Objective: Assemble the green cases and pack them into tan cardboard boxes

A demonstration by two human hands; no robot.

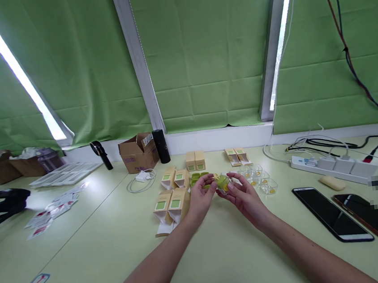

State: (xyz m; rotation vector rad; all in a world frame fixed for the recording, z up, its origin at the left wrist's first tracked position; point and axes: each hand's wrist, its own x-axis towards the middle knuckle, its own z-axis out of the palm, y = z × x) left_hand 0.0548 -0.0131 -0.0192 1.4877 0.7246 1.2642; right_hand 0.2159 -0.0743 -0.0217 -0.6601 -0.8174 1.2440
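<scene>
My left hand (201, 197) and my right hand (245, 197) are both closed round a small clear cup (223, 184) with green and yellow parts, held above the table. Just behind my left fingers, green pieces (196, 176) lie partly hidden. Several clear cups (268, 186) with yellow bits stand to the right of my right hand. Open kraft boxes with green labels (162, 206) stand left of my left hand. Farther back are two upright kraft boxes (195, 160) and a pair of open ones (238, 156).
Two phones (331, 212) and a power strip (333, 164) lie on the right. A cardboard box (138, 153), a black cylinder (160, 146), a white charger (142, 176) and a handheld fan (101, 154) are at the back left. Printed packets (59, 207) lie far left.
</scene>
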